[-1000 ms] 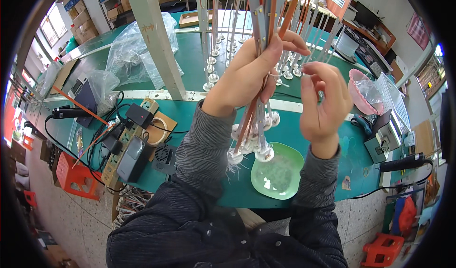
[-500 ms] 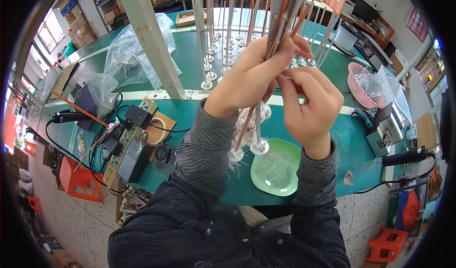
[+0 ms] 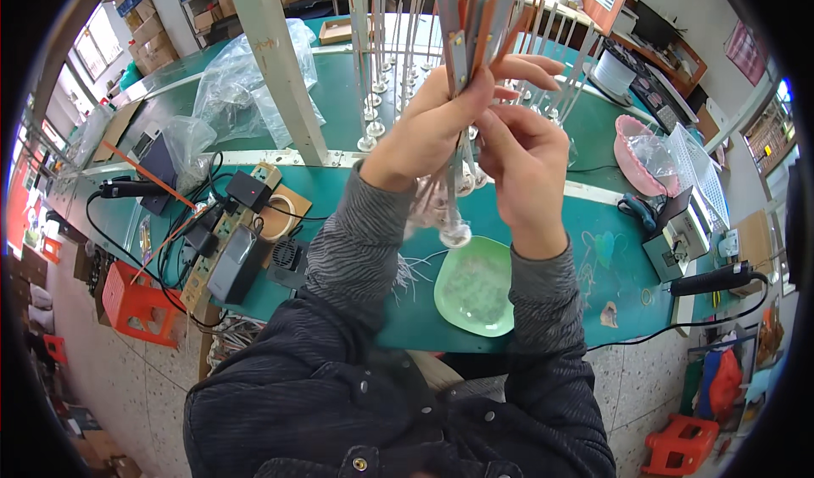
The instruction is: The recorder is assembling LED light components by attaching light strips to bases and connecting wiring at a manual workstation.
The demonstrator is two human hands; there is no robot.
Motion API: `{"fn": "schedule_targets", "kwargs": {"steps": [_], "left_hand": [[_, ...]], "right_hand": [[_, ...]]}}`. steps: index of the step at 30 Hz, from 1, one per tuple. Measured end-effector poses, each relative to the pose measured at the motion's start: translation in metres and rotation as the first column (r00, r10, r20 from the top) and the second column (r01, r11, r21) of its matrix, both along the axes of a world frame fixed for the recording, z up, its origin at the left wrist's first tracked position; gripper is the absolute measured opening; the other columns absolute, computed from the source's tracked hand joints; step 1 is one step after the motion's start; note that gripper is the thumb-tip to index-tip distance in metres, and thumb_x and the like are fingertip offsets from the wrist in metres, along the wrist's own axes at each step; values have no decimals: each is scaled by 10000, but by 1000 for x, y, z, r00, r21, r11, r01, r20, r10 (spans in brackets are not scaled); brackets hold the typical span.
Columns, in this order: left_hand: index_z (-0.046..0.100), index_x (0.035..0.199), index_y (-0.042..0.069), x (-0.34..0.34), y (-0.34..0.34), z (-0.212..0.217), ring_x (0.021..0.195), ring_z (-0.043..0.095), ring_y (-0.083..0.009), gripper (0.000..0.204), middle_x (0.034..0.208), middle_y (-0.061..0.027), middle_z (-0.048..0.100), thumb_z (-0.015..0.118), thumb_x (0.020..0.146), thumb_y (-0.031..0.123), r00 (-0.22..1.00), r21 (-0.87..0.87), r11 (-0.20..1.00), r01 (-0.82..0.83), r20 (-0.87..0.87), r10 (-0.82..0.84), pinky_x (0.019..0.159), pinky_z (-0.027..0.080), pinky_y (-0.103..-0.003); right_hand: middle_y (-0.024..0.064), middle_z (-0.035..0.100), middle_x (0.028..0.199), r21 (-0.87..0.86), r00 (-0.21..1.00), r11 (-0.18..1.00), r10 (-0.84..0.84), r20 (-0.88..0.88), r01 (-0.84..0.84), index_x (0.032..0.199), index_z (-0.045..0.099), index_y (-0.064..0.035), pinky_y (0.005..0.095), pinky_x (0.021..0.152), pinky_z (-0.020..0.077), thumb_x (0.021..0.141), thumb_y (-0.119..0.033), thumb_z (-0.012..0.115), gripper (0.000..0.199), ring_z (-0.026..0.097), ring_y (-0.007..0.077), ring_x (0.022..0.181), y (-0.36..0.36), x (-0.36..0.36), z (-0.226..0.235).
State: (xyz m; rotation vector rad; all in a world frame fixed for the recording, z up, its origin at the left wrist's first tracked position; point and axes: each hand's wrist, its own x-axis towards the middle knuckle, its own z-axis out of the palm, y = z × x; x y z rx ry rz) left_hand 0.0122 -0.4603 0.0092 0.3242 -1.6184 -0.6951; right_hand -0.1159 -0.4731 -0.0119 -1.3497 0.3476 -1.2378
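Observation:
My left hand (image 3: 431, 129) is closed round a bundle of narrow LED strips (image 3: 458, 41), held upright above the bench. The strips are grey and orange-brown, with small yellow chips on their faces. Below my fist hang their lower ends, fitted with round whitish caps (image 3: 455, 235). My right hand (image 3: 532, 160) is against the bundle, thumb and index finger pinched together near the left thumb. Whatever lies between those fingertips is hidden. A light green dish (image 3: 473, 329) stands beneath, just left of my right forearm, holding small pale material too fine to make out.
Behind my hands, several thin upright rods (image 3: 379, 54) stand on round bases. A white post (image 3: 280, 67) rises at left, near cables and a power strip (image 3: 199, 287). At right are a pink basket (image 3: 626, 158) and a black-handled tool (image 3: 712, 280). White wires (image 3: 411, 270) lie beside the dish.
Both hands have shifted left and the bundle's top has swung left, so the strips now face me more. The right hand has come in closer against the bundle.

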Motion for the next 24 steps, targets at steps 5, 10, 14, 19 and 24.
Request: {"fn": "schedule_targets", "kwargs": {"steps": [5,10,14,19,24], "left_hand": [[612,1173,-17,-39,4,12,1149,575,-235,489,1246,-154,620,350,1054,377,944,164,938,-306,-79,322,967,437,-392],[617,1195,8,-69,27,33,1176,561,-229,523,1247,-125,629,320,1053,414,843,35,846,-532,-70,533,1003,396,-409],[619,1210,28,-69,40,53,1198,557,-239,565,1245,-109,633,303,1045,466,875,-40,875,-482,35,483,1035,368,-469],[656,978,-14,-73,37,61,705,598,-130,437,772,-82,658,436,1029,360,966,-17,969,-247,-76,245,642,470,-284],[507,1128,-48,-7,129,120,853,715,-333,612,755,-164,698,266,1036,507,899,-34,907,-420,116,421,802,573,-385]], "right_hand": [[78,673,797,-559,681,479,-697,226,677,952,674,47,251,594,480,898,-50,644,115,622,158,670,5,0,1],[175,651,807,-800,702,232,-646,298,554,969,650,72,342,617,495,766,43,615,208,638,319,679,18,-29,24],[193,650,886,-863,796,297,-579,178,408,1034,623,80,366,650,498,769,82,566,271,629,357,737,35,-48,36],[223,616,1081,-888,743,248,-654,142,387,1199,562,64,383,742,503,774,71,594,427,626,377,898,46,-52,30],[88,642,1184,-758,794,519,-608,-4,394,1325,546,-83,311,778,504,834,-97,722,521,627,186,990,62,-72,43]]}}
